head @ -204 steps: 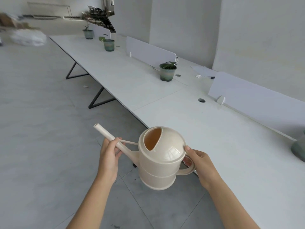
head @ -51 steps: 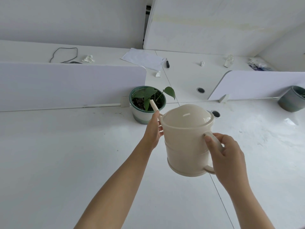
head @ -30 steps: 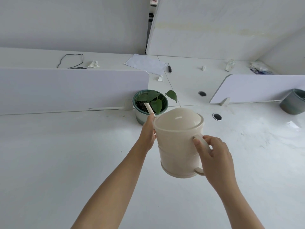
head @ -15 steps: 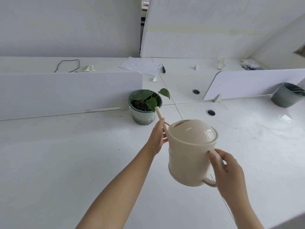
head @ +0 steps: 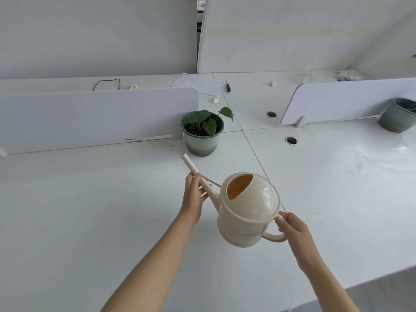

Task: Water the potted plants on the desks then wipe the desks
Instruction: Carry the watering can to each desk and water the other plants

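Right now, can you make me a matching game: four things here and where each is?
1 watering can
2 leafy potted plant
3 black cord
4 grey-green pot

A far right, beside the right divider
B behind the left divider
C held by left hand and right hand
D at the left divider's right end

Pairs: 1-C, 2-D, 3-B, 4-A

Office — long white desks (head: pixel 90 210), low divider panels (head: pixel 96 118), cable grommets (head: pixel 291 140).
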